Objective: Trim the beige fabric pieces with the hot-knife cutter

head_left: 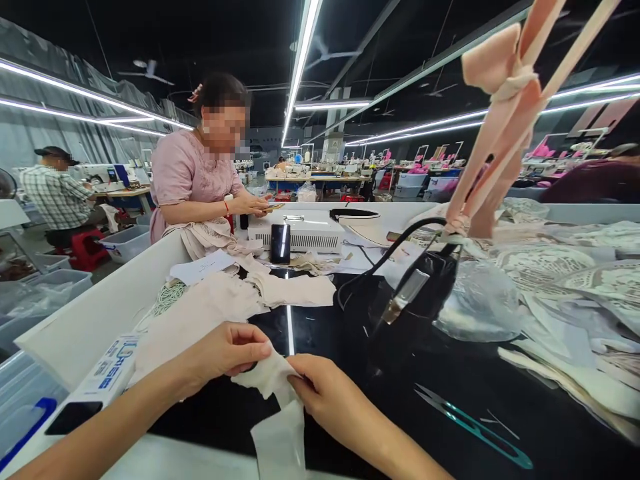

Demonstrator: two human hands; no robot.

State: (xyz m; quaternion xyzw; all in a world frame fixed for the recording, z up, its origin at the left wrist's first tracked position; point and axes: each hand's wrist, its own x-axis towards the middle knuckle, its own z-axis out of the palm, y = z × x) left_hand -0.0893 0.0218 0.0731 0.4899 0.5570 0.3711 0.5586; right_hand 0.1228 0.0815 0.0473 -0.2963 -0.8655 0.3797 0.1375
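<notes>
My left hand and my right hand meet near the front edge of a glossy black table. Both pinch a small cream fabric piece between thumb and fingers. A strip of the fabric hangs down from my right hand toward the table's edge. More beige fabric pieces lie in a heap just beyond my left hand.
Thread snips lie right of my hands. A black iron-like tool with cable stands mid-table. White lace pieces pile on the right. A person in pink works at the far end beside a white machine box. Beige ribbons hang overhead.
</notes>
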